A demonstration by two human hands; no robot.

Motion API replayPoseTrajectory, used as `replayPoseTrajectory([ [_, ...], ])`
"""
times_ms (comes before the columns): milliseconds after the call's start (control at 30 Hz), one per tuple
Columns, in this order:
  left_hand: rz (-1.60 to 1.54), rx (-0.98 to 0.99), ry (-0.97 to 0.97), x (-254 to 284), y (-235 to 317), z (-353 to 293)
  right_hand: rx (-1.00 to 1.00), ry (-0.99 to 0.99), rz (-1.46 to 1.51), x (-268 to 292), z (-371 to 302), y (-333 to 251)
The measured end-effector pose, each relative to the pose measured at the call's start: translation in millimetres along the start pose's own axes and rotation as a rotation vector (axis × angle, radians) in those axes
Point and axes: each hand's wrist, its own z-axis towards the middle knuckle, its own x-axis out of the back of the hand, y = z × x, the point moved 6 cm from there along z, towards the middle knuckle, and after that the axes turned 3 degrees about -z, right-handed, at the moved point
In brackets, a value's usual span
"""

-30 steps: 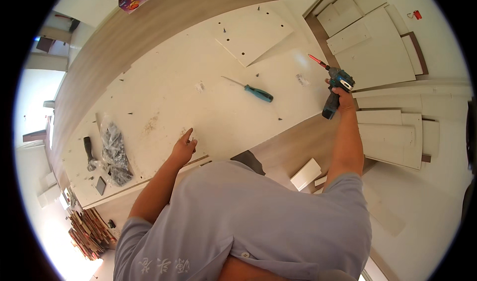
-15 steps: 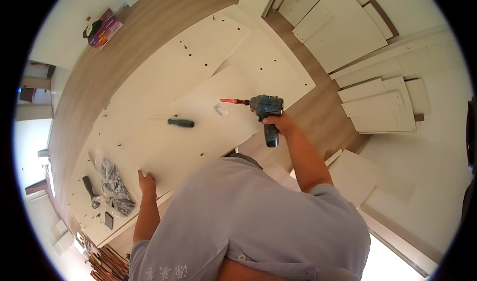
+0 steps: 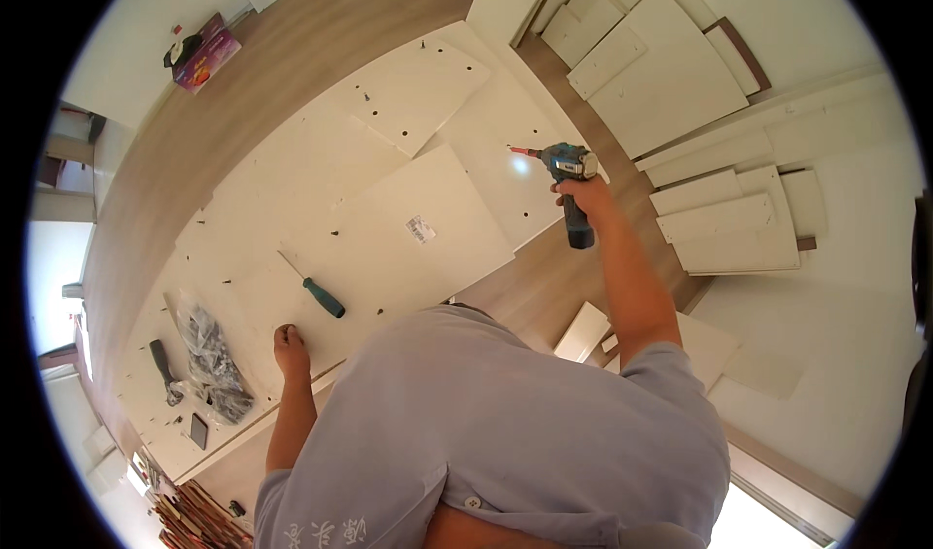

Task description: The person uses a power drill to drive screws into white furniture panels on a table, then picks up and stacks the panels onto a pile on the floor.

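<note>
My right hand (image 3: 586,199) grips a dark teal-grey cordless drill (image 3: 567,163). Its red-sleeved bit points left, and its lamp throws a bright spot on the white panels (image 3: 486,175) below. On the left, my left hand (image 3: 291,347) rests at the near edge of the large white panel (image 3: 243,257), fingers curled closed; anything between them is too small to make out. Just right of that hand lies a green-handled screwdriver (image 3: 324,298), its shaft aimed to the far left. A smaller panel with a label (image 3: 421,229) lies near the middle.
Left of my left hand are a clear plastic bag of hardware (image 3: 214,360), a dark-handled tool (image 3: 162,362) and a phone-like dark rectangle (image 3: 199,431). Several small screws stand on the panels. White boards (image 3: 671,73) lean along the right wall. A purple box (image 3: 207,60) sits far left.
My right hand and the drill have moved right and farther away; the drill's lamp spot now shows. The screwdriver has shifted nearer and turned diagonal. My left hand's fingers have curled in more.
</note>
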Motion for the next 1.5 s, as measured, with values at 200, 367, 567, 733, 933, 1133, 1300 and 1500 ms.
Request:
replayPoseTrajectory([
  [200, 0.004, 0.004, 0.035, 2.3, 0.8, -2.8, 0.072, -0.051, -0.672, -18.3, 17.9, -100.0],
  [367, -0.063, 0.015, 0.129, 1.1, -6.6, -2.4, 0.132, -0.200, -1.072, -53.7, 36.5, -142.1],
  [567, -0.159, 0.121, 0.184, 5.8, -11.0, 2.5, -0.124, -0.173, -0.642, -43.1, 48.8, -122.2],
  [733, -0.581, 0.237, 0.106, 10.3, -11.8, -9.7, -0.072, -0.201, -0.745, -48.4, 59.2, -120.6],
  [933, -1.157, 0.445, 0.087, 16.5, -6.1, -27.0, -0.058, -0.194, -0.829, -54.1, 53.8, -120.9],
  [1133, -1.174, 0.318, -0.062, 28.2, 46.5, -38.2, -0.007, -0.152, -0.827, -51.4, 36.5, -143.4],
  [1300, -1.203, 0.301, -0.329, 9.5, 102.7, -64.5, 0.263, -0.371, -0.678, -73.8, -36.8, -169.9],
  [1500, -1.081, 0.339, -0.534, -37.4, 150.8, -80.9, 0.085, -0.875, 0.048, -185.8, -177.8, -92.3],
])
